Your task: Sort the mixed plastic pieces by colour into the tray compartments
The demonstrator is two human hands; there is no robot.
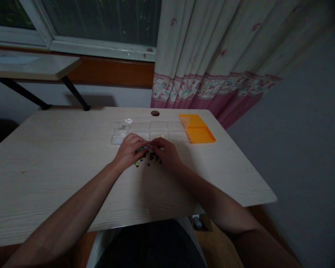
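My left hand [130, 149] and my right hand [168, 152] meet above the desk with their fingertips pinched close together. Something tiny and pale seems to be between them, too small to name. Just under and in front of the fingers lies a loose pile of small pieces [152, 157], mostly dark, with some yellow, green and blue ones. Part of the pile is hidden by the hands. Right behind them sits a clear plastic compartment box [116, 138], lid raised or lying back; a few pale bits show in one compartment near my right hand.
An orange open case [202, 134] lies to the right, overlapping the clear box's end. The pale wooden desk [58, 167] has a round cable hole [155, 113] at the back. A raised shelf [30, 67] stands at the back left. A curtain [201, 56] hangs behind the desk.
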